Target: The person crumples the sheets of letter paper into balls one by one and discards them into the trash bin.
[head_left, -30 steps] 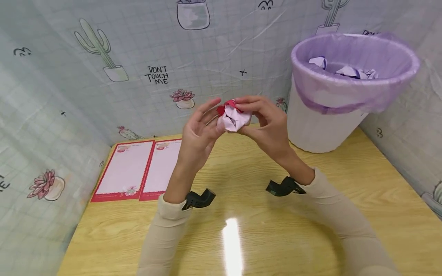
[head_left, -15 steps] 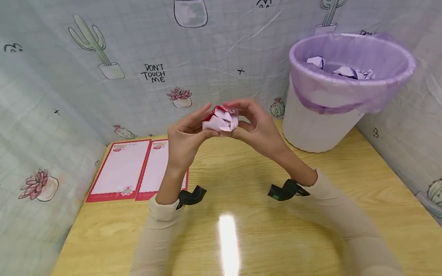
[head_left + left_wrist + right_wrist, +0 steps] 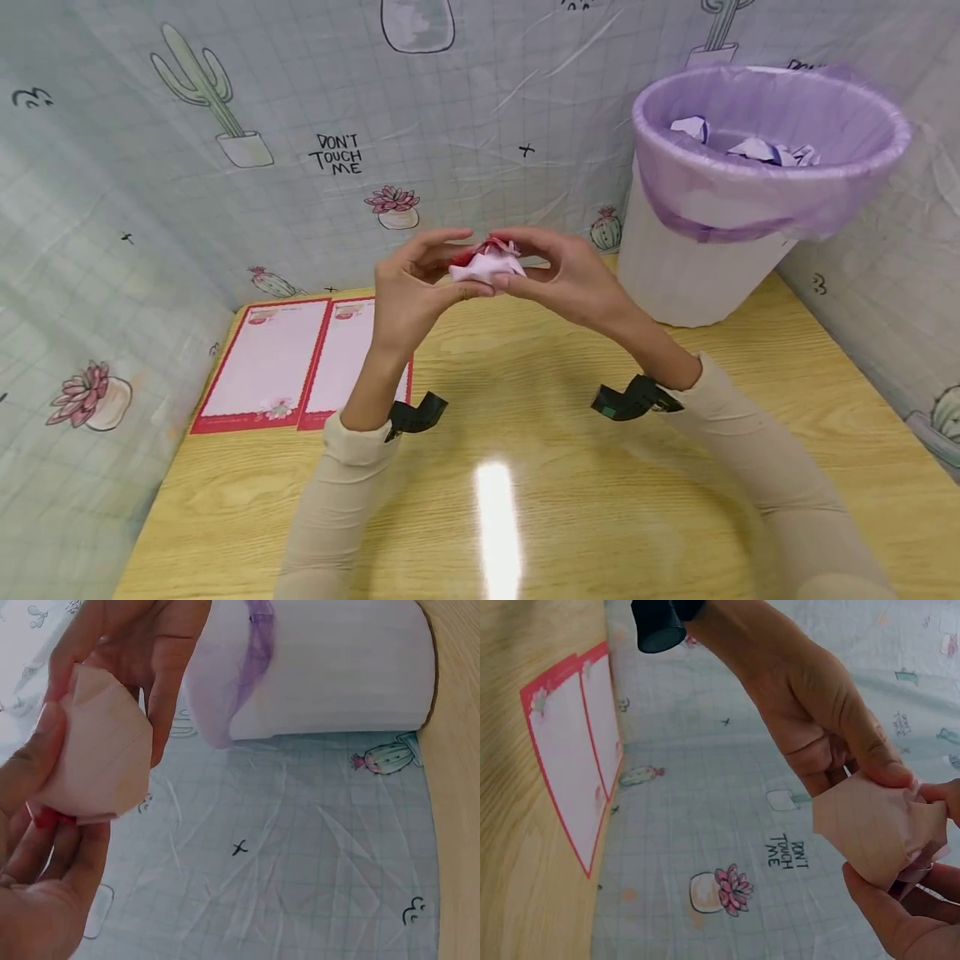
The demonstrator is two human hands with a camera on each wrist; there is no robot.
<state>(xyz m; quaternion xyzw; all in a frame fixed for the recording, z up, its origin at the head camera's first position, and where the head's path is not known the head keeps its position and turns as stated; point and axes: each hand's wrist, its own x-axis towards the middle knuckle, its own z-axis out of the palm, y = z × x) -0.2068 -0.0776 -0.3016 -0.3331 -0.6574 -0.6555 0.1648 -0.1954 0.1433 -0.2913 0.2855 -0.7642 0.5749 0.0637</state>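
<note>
A crumpled sheet of paper [image 3: 486,267], pale pink with a red edge, is squeezed into a small wad above the table. My left hand [image 3: 405,300] grips it from the left, thumb along its near side. From the right, my right hand [image 3: 581,279] holds the same wad, its thumb pressing on the front and fingers curled over the top. In the left wrist view the paper [image 3: 105,750] shows a smooth, creased face between both hands. The right wrist view has the wad [image 3: 866,821] pinched by the thumbs, with folds bunched on one side.
Two red-bordered sheets [image 3: 262,358] lie side by side at the table's left, the second partly behind the left arm. At the back right stands a white bin [image 3: 675,275] with a purple liner [image 3: 765,196], holding crumpled papers [image 3: 757,150]. Cactus-print sheeting [image 3: 450,142] encloses the table [image 3: 570,500].
Both hands have come down slightly, with the wad turned and pressed flatter. The left fingers, spread out a second ago, now curl in around the paper.
</note>
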